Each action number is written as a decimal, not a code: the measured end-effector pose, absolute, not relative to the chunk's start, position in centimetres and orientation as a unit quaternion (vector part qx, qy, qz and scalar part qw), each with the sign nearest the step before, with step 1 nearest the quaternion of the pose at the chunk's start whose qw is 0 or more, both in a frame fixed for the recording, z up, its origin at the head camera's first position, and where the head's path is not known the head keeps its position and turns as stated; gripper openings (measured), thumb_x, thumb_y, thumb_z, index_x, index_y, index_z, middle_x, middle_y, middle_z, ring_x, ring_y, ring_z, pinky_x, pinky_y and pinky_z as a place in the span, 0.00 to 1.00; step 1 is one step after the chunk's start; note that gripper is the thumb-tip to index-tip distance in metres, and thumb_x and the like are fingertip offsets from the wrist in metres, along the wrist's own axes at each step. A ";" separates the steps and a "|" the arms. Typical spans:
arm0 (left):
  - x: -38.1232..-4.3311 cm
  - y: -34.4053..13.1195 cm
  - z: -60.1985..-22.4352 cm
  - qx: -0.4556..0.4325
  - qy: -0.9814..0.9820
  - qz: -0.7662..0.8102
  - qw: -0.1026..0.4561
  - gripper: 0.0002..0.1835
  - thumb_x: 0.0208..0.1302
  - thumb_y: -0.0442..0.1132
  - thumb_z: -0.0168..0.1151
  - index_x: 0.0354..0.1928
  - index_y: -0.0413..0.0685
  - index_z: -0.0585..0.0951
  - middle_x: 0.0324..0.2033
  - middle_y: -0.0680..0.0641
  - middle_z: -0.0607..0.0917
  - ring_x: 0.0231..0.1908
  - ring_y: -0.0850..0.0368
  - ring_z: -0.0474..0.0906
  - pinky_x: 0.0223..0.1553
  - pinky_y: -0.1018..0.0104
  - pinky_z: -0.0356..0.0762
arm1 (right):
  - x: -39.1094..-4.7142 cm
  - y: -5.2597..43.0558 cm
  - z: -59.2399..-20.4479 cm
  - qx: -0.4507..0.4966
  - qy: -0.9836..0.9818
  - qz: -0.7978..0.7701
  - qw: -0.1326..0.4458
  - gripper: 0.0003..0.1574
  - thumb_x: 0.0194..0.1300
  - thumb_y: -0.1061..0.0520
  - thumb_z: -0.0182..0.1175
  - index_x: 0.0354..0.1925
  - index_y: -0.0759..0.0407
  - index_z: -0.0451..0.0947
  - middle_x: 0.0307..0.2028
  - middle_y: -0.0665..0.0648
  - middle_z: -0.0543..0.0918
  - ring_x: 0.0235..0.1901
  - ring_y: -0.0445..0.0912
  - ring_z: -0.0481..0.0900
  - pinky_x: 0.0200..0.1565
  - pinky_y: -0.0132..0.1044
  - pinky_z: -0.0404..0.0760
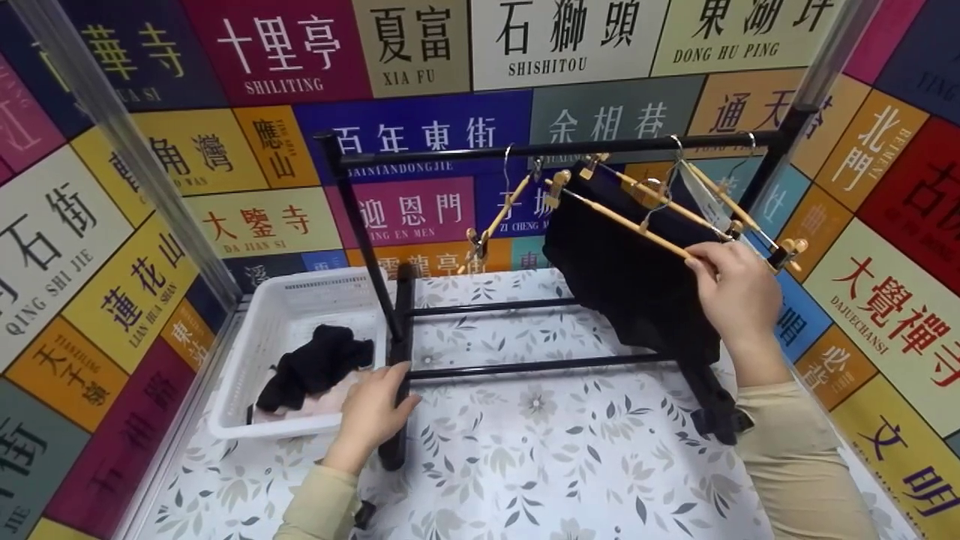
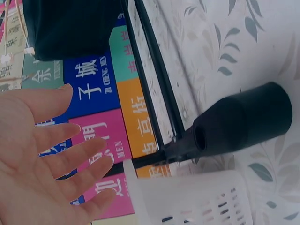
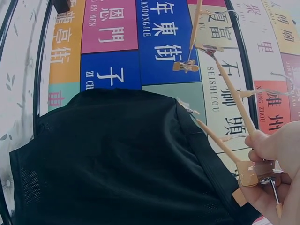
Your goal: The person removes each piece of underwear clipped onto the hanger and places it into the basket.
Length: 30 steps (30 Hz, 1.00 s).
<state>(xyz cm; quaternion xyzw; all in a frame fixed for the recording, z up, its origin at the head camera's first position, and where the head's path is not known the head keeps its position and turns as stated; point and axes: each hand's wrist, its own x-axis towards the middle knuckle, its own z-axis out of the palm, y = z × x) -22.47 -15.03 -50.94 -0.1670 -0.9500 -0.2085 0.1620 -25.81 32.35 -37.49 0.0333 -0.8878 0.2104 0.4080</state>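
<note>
Well, SHILITING, XIA FU and SHISHITOU blared from the wall panels (image 1: 570,45) behind the black rack (image 1: 364,240); a pale tag (image 1: 703,199) was unreadable. Your right hand (image 1: 739,296) pinched a wooden hanger (image 1: 611,215), black garment (image 1: 622,277) hanging below the rail (image 1: 450,156); your left hand (image 1: 375,416), fingers loosely parted, hovered near the white basket (image 1: 277,430) holding black cloth (image 1: 319,364). Other hangers (image 1: 504,211) crowded the rail.

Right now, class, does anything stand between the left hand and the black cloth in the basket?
Nothing visible covers the black cloth; it lies exposed in the open white basket. Only the basket's right rim, on the left hand's side, might get in the way, so reaching in from above looks clear.
</note>
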 end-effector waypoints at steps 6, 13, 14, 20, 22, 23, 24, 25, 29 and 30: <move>-22.2 -13.9 -51.1 -0.177 -0.950 -0.205 0.158 0.28 0.57 0.44 0.72 0.59 0.45 0.78 0.48 0.40 0.83 0.47 0.37 0.79 0.44 0.37 0.70 | -25.9 32.1 -36.9 0.020 -0.892 0.211 0.398 0.09 0.66 0.56 0.66 0.43 0.57 0.85 0.35 0.62 0.80 0.32 0.58 0.76 0.30 0.52 0.68; -22.2 -12.8 -51.4 -0.194 -0.949 -0.199 0.149 0.28 0.58 0.45 0.71 0.60 0.45 0.77 0.47 0.39 0.83 0.47 0.37 0.79 0.45 0.40 0.74 | -26.1 31.7 -36.2 0.003 -0.892 0.209 0.401 0.10 0.68 0.54 0.64 0.44 0.58 0.85 0.37 0.63 0.81 0.33 0.61 0.77 0.31 0.56 0.71; -22.2 -12.7 -51.5 -0.198 -0.948 -0.199 0.150 0.28 0.58 0.44 0.71 0.59 0.44 0.77 0.48 0.38 0.83 0.47 0.37 0.79 0.44 0.40 0.75 | -26.1 31.6 -36.2 0.002 -0.891 0.208 0.403 0.11 0.68 0.54 0.64 0.44 0.58 0.85 0.37 0.63 0.81 0.33 0.61 0.77 0.31 0.57 0.71; -22.1 -11.8 -52.1 -0.209 -0.948 -0.192 0.145 0.27 0.59 0.45 0.71 0.59 0.43 0.78 0.48 0.39 0.83 0.47 0.37 0.79 0.44 0.41 0.75 | -26.5 31.3 -35.7 -0.003 -0.894 0.202 0.400 0.11 0.68 0.53 0.64 0.44 0.57 0.86 0.37 0.63 0.81 0.32 0.61 0.78 0.30 0.57 0.71; -22.1 -11.5 -52.3 -0.211 -0.949 -0.190 0.138 0.27 0.59 0.45 0.70 0.59 0.43 0.78 0.48 0.39 0.83 0.47 0.37 0.78 0.45 0.42 0.75 | -26.6 31.1 -35.6 -0.005 -0.896 0.198 0.398 0.11 0.67 0.53 0.65 0.44 0.57 0.85 0.36 0.62 0.81 0.31 0.61 0.77 0.29 0.57 0.70; -22.1 -11.3 -52.3 -0.211 -0.949 -0.190 0.134 0.27 0.60 0.45 0.70 0.60 0.43 0.78 0.48 0.39 0.83 0.47 0.37 0.78 0.45 0.42 0.75 | -26.7 31.1 -35.5 -0.007 -0.897 0.198 0.396 0.11 0.67 0.53 0.65 0.43 0.57 0.85 0.36 0.62 0.80 0.32 0.61 0.77 0.29 0.56 0.70; -22.1 -11.1 -52.4 -0.212 -0.950 -0.190 0.131 0.27 0.60 0.45 0.70 0.60 0.42 0.78 0.48 0.39 0.83 0.48 0.37 0.78 0.46 0.42 0.75 | -26.7 31.0 -35.3 -0.008 -0.898 0.198 0.393 0.11 0.68 0.53 0.64 0.43 0.57 0.85 0.36 0.62 0.80 0.32 0.61 0.77 0.29 0.56 0.70; -22.1 -10.9 -52.4 -0.214 -0.950 -0.190 0.129 0.27 0.60 0.45 0.70 0.60 0.42 0.78 0.48 0.39 0.83 0.48 0.38 0.78 0.46 0.42 0.74 | -26.8 30.9 -35.2 -0.010 -0.900 0.198 0.390 0.11 0.68 0.53 0.64 0.44 0.57 0.85 0.35 0.62 0.80 0.32 0.61 0.76 0.29 0.56 0.69; -22.2 -10.2 -52.7 -0.219 -0.948 -0.190 0.128 0.27 0.60 0.46 0.70 0.59 0.43 0.78 0.48 0.40 0.83 0.48 0.39 0.78 0.45 0.43 0.75 | -27.0 30.6 -34.6 -0.018 -0.905 0.197 0.377 0.12 0.69 0.52 0.63 0.44 0.57 0.85 0.37 0.63 0.81 0.33 0.61 0.76 0.29 0.56 0.69; -22.2 -10.0 -52.8 -0.220 -0.948 -0.190 0.128 0.27 0.60 0.46 0.70 0.59 0.43 0.78 0.48 0.40 0.83 0.48 0.39 0.78 0.44 0.42 0.75 | -27.1 30.5 -34.5 -0.019 -0.905 0.196 0.376 0.12 0.69 0.52 0.63 0.44 0.57 0.85 0.38 0.63 0.81 0.34 0.61 0.77 0.30 0.57 0.69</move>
